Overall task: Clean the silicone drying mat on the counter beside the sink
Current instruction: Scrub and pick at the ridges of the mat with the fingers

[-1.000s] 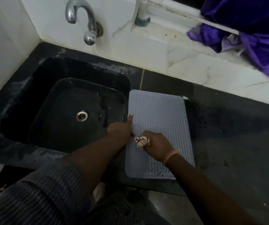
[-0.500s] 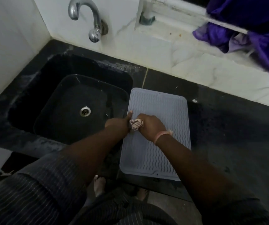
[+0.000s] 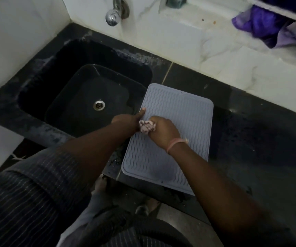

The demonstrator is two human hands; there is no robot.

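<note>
The mat (image 3: 177, 122) was laid on the worktop (image 3: 250, 139) beside the sink (image 3: 83, 97), long axis running away; a bunched cloth (image 3: 147, 127) was gripped by the right hand (image 3: 164, 131) (left hand (image 3: 127, 121) pinning the near-left edge, thumb extended).

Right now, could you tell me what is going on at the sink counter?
A person is wiping the grey silicone drying mat, which lies on the black counter just right of the sink. The right hand grips a small wadded cloth against the mat near its left edge, while the left hand presses that edge with its thumb.
</note>
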